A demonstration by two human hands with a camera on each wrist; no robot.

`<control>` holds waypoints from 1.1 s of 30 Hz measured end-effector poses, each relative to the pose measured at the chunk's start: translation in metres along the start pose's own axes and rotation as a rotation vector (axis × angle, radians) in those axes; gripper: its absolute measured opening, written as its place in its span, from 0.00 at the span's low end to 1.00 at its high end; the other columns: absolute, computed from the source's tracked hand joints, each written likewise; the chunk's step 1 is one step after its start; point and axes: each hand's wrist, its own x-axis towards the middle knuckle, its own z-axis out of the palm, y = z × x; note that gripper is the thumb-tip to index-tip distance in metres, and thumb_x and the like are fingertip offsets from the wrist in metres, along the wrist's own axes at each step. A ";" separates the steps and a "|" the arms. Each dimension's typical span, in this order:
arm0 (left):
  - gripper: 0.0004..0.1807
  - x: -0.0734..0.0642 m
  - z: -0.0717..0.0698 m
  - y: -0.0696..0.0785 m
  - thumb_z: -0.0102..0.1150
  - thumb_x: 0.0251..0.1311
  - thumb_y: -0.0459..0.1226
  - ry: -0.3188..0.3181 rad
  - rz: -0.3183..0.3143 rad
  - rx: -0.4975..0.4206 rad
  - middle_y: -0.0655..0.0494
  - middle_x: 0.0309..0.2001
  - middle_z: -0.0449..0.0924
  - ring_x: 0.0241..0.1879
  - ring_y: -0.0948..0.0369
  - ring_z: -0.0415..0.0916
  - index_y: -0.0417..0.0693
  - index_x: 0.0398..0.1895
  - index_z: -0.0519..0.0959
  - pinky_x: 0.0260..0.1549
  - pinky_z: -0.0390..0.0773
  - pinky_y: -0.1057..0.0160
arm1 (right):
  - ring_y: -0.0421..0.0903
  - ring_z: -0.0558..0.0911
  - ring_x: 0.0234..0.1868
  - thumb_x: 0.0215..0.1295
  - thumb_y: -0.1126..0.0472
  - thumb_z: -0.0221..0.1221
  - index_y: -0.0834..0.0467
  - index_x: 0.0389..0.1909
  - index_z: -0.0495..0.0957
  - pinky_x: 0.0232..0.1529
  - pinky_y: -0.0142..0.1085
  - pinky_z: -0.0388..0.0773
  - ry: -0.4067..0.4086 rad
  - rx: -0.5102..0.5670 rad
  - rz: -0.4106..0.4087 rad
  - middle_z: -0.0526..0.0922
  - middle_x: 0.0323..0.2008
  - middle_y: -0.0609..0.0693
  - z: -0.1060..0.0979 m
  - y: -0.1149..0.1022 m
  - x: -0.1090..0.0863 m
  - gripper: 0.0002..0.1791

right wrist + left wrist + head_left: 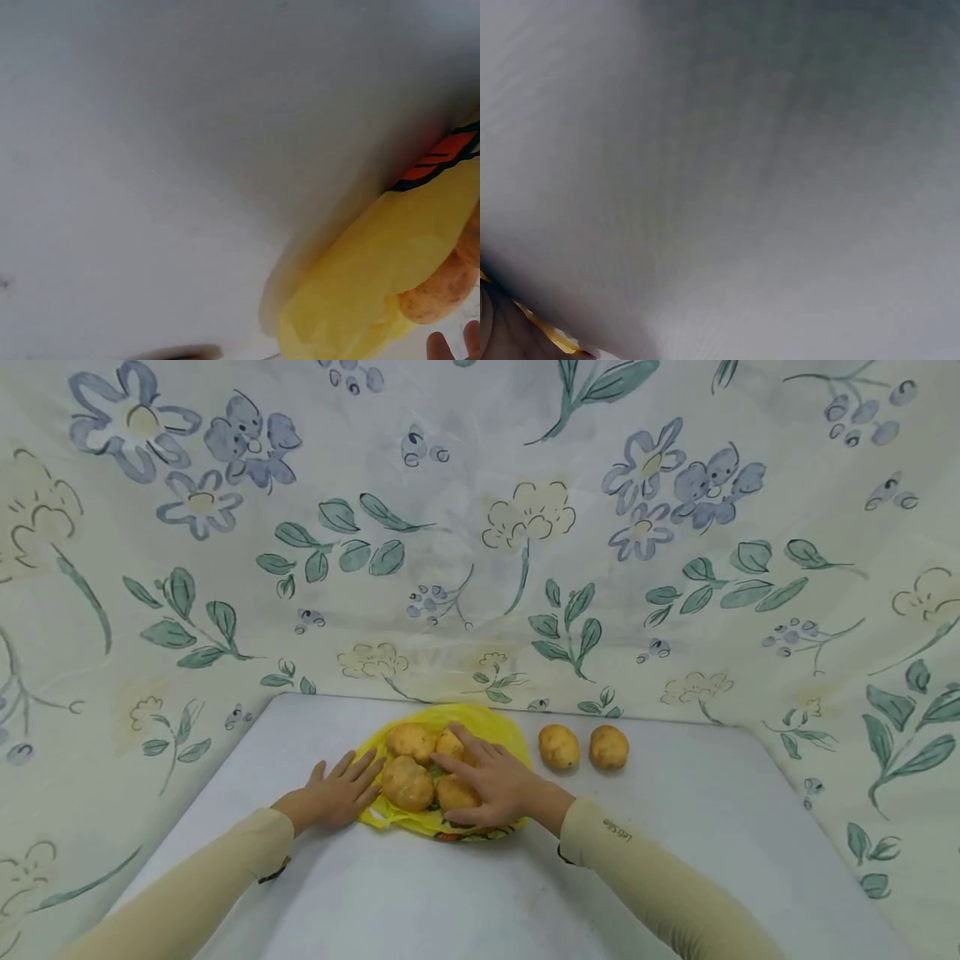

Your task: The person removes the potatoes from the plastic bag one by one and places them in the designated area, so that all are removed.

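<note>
A yellow plastic bag (498,724) lies spread on the table with several potatoes (408,783) on it. My left hand (341,792) lies flat at the bag's left edge, fingers extended and touching the plastic. Over the potatoes on the right side of the bag, my right hand (495,781) rests with spread fingers, partly hiding them. In the right wrist view the bag (352,292) shows a red and black print, a potato (441,291) and some fingertips (439,346). Only a dark corner of the left hand (510,330) shows in the left wrist view.
Two more potatoes, one (558,747) nearer the bag and one (609,747) farther right, sit on the white table (697,827). A floral-patterned sheet (465,568) rises behind the table's back edge and along both sides.
</note>
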 end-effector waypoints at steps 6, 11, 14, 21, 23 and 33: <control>0.34 -0.001 0.003 0.000 0.28 0.69 0.55 0.001 0.004 0.002 0.47 0.74 0.35 0.71 0.40 0.36 0.52 0.73 0.41 0.58 0.38 0.28 | 0.53 0.46 0.73 0.56 0.28 0.45 0.34 0.71 0.37 0.65 0.56 0.57 0.005 -0.013 -0.011 0.18 0.71 0.44 0.002 -0.006 0.003 0.45; 0.33 -0.003 0.001 -0.001 0.29 0.70 0.53 -0.019 0.017 0.031 0.46 0.74 0.33 0.71 0.39 0.34 0.51 0.73 0.39 0.58 0.38 0.28 | 0.53 0.45 0.73 0.56 0.28 0.45 0.33 0.71 0.35 0.66 0.54 0.55 -0.007 -0.026 -0.034 0.20 0.72 0.47 0.007 -0.011 0.007 0.45; 0.33 -0.003 -0.002 -0.001 0.30 0.70 0.52 -0.013 0.015 0.038 0.46 0.74 0.32 0.71 0.39 0.34 0.51 0.73 0.39 0.58 0.38 0.28 | 0.52 0.45 0.73 0.56 0.28 0.45 0.33 0.70 0.34 0.67 0.53 0.54 -0.017 -0.037 -0.046 0.23 0.73 0.50 0.009 -0.013 0.009 0.46; 0.33 -0.003 -0.006 0.001 0.29 0.70 0.54 -0.011 0.001 0.009 0.47 0.74 0.34 0.71 0.40 0.34 0.51 0.73 0.40 0.59 0.37 0.28 | 0.51 0.43 0.73 0.55 0.26 0.44 0.33 0.70 0.30 0.68 0.53 0.51 -0.035 -0.029 -0.047 0.23 0.72 0.51 0.011 -0.015 0.010 0.48; 0.34 -0.003 -0.007 0.002 0.28 0.70 0.54 -0.012 -0.001 0.007 0.47 0.74 0.34 0.71 0.40 0.34 0.51 0.73 0.41 0.59 0.38 0.28 | 0.50 0.42 0.74 0.54 0.26 0.45 0.33 0.70 0.30 0.69 0.52 0.50 -0.030 -0.042 -0.044 0.22 0.72 0.51 0.012 -0.015 0.010 0.49; 0.34 -0.003 -0.004 0.002 0.29 0.70 0.53 -0.024 -0.001 0.014 0.46 0.74 0.34 0.71 0.40 0.34 0.50 0.73 0.40 0.59 0.37 0.28 | 0.48 0.40 0.74 0.53 0.25 0.43 0.33 0.70 0.29 0.70 0.50 0.49 -0.045 -0.043 -0.049 0.22 0.72 0.51 0.015 -0.017 0.009 0.49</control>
